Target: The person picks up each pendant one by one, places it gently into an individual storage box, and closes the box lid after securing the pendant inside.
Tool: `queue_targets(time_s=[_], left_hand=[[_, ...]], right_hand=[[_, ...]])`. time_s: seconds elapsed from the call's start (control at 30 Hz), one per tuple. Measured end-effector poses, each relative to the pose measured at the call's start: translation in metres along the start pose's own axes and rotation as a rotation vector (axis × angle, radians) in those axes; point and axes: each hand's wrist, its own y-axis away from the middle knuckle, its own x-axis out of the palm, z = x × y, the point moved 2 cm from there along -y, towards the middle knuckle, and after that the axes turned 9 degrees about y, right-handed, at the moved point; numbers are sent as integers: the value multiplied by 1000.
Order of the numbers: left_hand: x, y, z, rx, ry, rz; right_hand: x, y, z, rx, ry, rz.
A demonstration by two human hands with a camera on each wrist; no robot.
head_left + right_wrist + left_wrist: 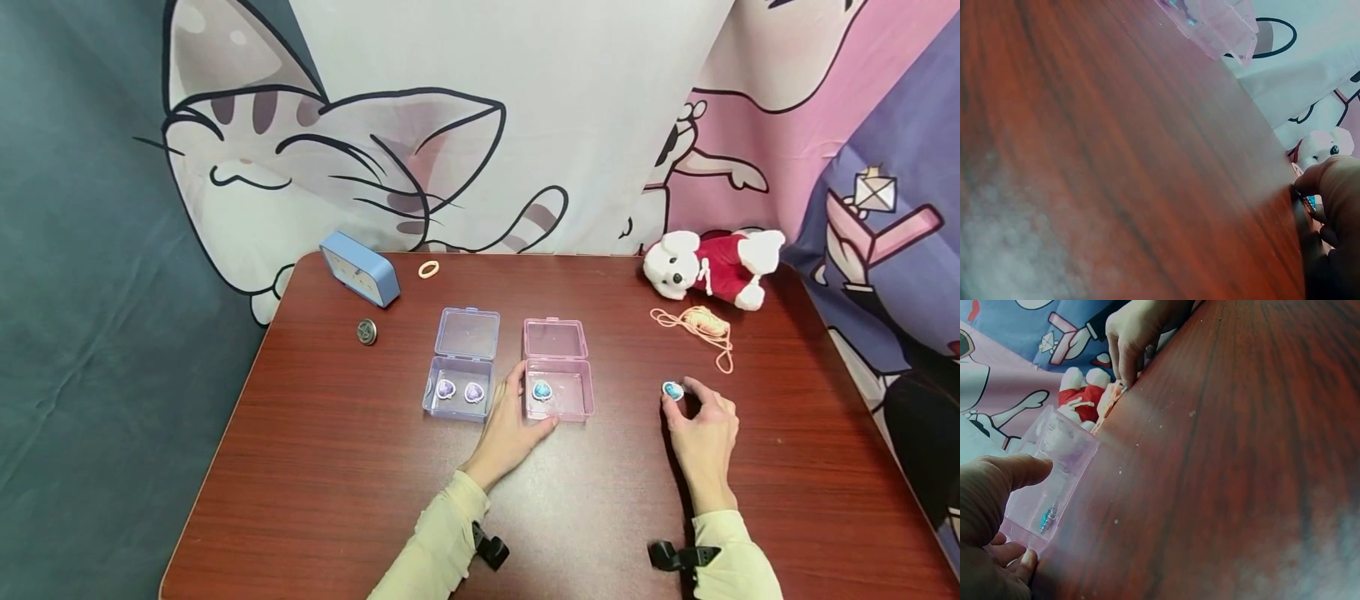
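Observation:
My left hand (508, 437) grips a pink plastic box (576, 392) at its near left corner, thumb along the front and fingers at the left side. The box's lid stands open toward the back. Inside, at the left, lies a blue gem ornament (542, 390) with a pale rim. Well to the right, my right hand (705, 437) pinches a similar blue gem ornament (672, 390) between thumb and forefinger, at or just above the tabletop. In the right wrist view, fingers partly hide that ornament (1311, 202).
Left of the pink box, an open purple box (459, 413) contains two purple gem ornaments (474, 392). Farther out lie a blue clock (360, 268), a round metal piece (367, 332), a cream ring (428, 269), a plush dog (716, 268) and a peach cord (705, 323).

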Motion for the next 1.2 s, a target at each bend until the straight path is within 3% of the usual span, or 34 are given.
queue_targets(time_s=[0.6, 1.2], left_hand=[[-1, 1, -1, -4, -8, 1], [-1, 0, -1, 8, -15, 4]], right_hand=[[5, 1, 7, -68, -25, -40], [12, 6, 48, -241, -131, -89]])
